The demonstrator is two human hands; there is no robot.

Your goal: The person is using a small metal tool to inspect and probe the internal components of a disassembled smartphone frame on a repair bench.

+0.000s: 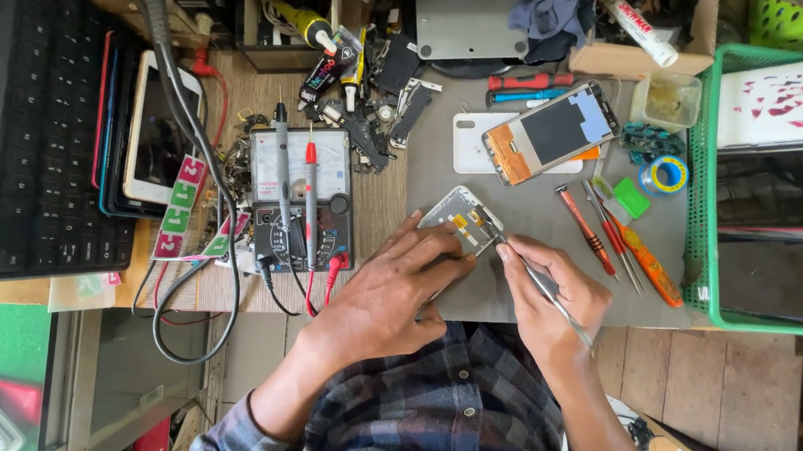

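Head view — left hand [386,296] hides phone frame [461,219]; tweezers [544,292] gripped

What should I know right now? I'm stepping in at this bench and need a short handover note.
Left hand lies flat on the opened phone, pinning it to the grey mat. Right hand holds tweezers, tips at the phone's edge. Back cover already off; inner work unfinished. Second opened phone lies above, screwdrivers to the right, multimeter to the left.
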